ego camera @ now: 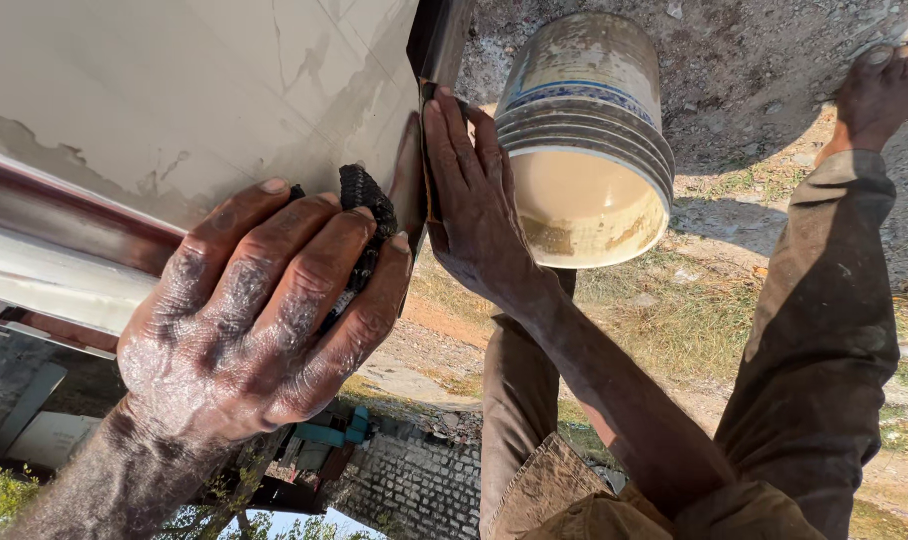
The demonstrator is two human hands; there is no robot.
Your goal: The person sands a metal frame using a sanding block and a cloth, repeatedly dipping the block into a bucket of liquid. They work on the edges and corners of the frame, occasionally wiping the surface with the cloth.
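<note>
My left hand (254, 320), grimy and wet, presses a black rough-textured pad (362, 200) against a white painted metal panel (174, 90) near its edge. The pad shows only between and above my fingers. My right hand (472, 200) lies along the panel's dark vertical edge (436, 45), fingers straight and together, and the thumb is hidden behind the edge. A thin brown strip shows under that palm. The panel's paint is patchy and worn, with a reddish-brown band (64, 225) running across it.
A dirty cream plastic bucket (586, 140) lies tilted on the ground just right of my right hand, its mouth toward me. My trousered legs (824, 330) and a bare foot (884, 85) stand on dirt and sparse grass. A brick wall (414, 490) is at the bottom.
</note>
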